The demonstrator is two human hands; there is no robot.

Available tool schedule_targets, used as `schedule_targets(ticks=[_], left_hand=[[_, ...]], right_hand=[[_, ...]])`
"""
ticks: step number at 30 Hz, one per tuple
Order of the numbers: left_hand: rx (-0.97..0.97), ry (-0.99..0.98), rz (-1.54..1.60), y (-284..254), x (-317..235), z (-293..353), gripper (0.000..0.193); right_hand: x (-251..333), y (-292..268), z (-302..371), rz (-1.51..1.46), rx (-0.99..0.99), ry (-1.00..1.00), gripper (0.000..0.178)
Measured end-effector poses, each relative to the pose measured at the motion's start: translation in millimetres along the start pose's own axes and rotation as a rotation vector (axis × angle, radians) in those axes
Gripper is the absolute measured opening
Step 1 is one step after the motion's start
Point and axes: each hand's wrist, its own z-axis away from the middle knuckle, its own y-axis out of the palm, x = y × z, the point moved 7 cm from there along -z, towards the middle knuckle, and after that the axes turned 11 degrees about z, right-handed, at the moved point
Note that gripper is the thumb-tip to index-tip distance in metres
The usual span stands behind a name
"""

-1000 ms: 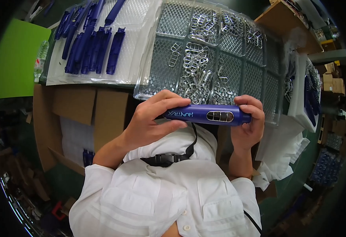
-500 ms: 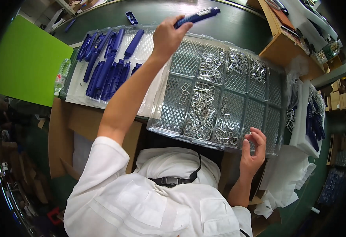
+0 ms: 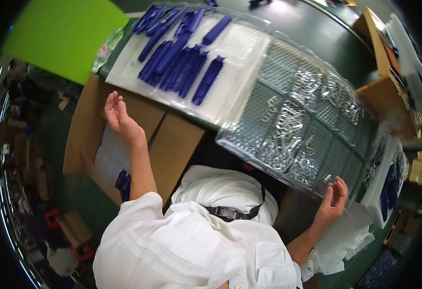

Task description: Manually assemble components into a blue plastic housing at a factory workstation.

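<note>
My left hand is raised above an open cardboard box, its fingers stretched out and nothing visible in them. In front of it, several dark blue plastic casings lie in a white tray. My right hand is at the near edge of a clear compartment tray, fingers loosely curled and thumb apart. A small shiny piece shows by its fingertips; I cannot tell whether they touch it. Loops of bent silvery wire fill several compartments.
A clear bottle lies beside a bright green board. Blue parts show at the far table edge, and a blue piece sits by the cardboard box. To the right are a wooden shelf and a white foam tray.
My left hand has let go of the blue pen-shaped piece and swung back from the far side to above the box. My right hand stays near the tray edge. The view has turned and shifted.
</note>
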Motion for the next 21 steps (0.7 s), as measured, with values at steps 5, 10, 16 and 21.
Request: schedule_targets(ticks=[5,10,16,21], left_hand=[[-0.2,-0.15,-0.347,-253.7,65.5,10.2,0.031],[-0.375,-0.167,-0.8,-384.5,5.3,31.4,0.034],[-0.057,-0.432,-1.069,-450.4,-26.7,31.0,0.038],[0.565,-0.6,-1.509,-422.2,-3.6,54.4,0.044]], right_hand=[[-2.3,16.1,-47.8,0.245,0.211,-0.173,0.031],[36.4,76.2,-85.9,0.593,0.376,-0.671,0.035],[27.8,126.0,-87.2,0.669,0.513,-0.742,0.037],[29.6,127.8,-90.6,0.614,0.534,-0.687,0.035]])
